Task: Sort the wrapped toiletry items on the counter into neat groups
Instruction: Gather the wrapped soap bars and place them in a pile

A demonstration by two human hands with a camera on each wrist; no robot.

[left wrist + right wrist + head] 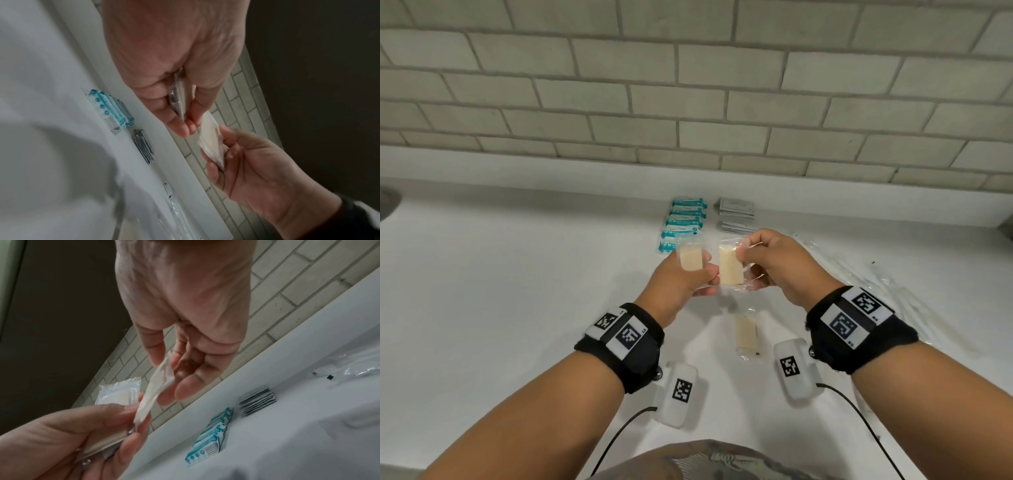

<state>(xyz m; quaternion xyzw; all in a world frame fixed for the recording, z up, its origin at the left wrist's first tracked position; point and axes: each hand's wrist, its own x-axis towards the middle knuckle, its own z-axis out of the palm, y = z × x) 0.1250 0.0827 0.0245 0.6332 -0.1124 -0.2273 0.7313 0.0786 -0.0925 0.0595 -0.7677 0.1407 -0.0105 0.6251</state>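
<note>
Above the white counter [517, 291], my left hand [703, 272] grips a cream soap bar in clear wrap [690, 258], seen edge-on in the left wrist view [179, 97]. My right hand [746, 258] pinches the top wrapper edge of a second wrapped soap bar [730, 270]. In the right wrist view, my right hand [169, 368] holds this bar's wrapper [160, 381] and my left fingertips [141, 423] pinch its lower end. A third wrapped soap bar [745, 332] lies on the counter below my hands.
A row of teal-and-white packets [685, 222] and stacked grey sachets [736, 214] lie by the counter's back ledge. Clear-wrapped long items [859, 274] are spread to the right. A tiled wall [688, 85] rises behind.
</note>
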